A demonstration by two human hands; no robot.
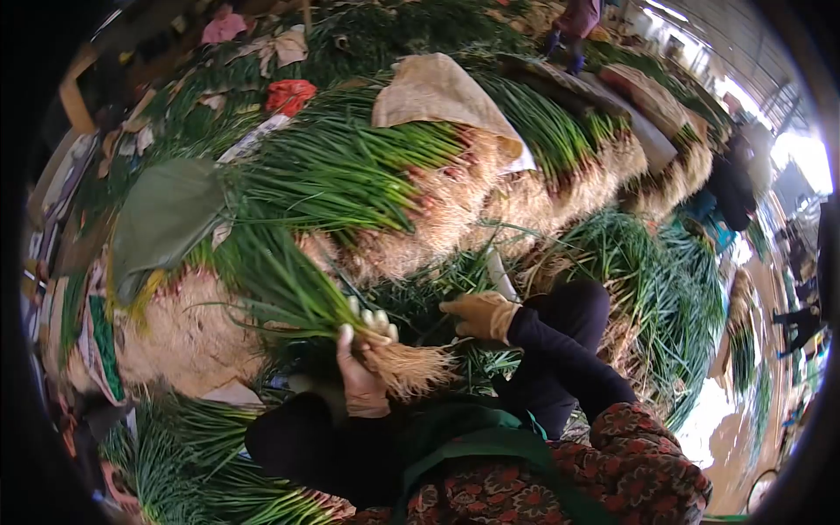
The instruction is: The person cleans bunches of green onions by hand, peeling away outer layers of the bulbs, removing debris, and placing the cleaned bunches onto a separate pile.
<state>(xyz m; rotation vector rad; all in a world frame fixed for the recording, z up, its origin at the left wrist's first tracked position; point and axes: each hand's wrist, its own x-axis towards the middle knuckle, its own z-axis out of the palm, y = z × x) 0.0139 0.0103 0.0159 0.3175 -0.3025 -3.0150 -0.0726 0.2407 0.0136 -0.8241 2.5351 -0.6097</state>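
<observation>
Gloved, my left hand [363,367] is wrapped round a bunch of green onions [302,293] near its root end. The leaves fan out to the upper left, and the pale roots [409,366] hang out on the right of the hand. My right hand [479,316], in a tan glove, is just right of the bunch, apart from it, with a finger pointing left. Its other fingers look curled, and whatever they hold, if anything, is hidden. Loose green leaves [429,293] lie beneath and behind both hands.
Ahead lies a long pile of green onions [324,175] with roots facing me, partly under a beige sack [442,96]. A green cloth [166,219] covers onions at left. More onions [669,289] lie at right. Two people [225,26], [577,22] are at the far side.
</observation>
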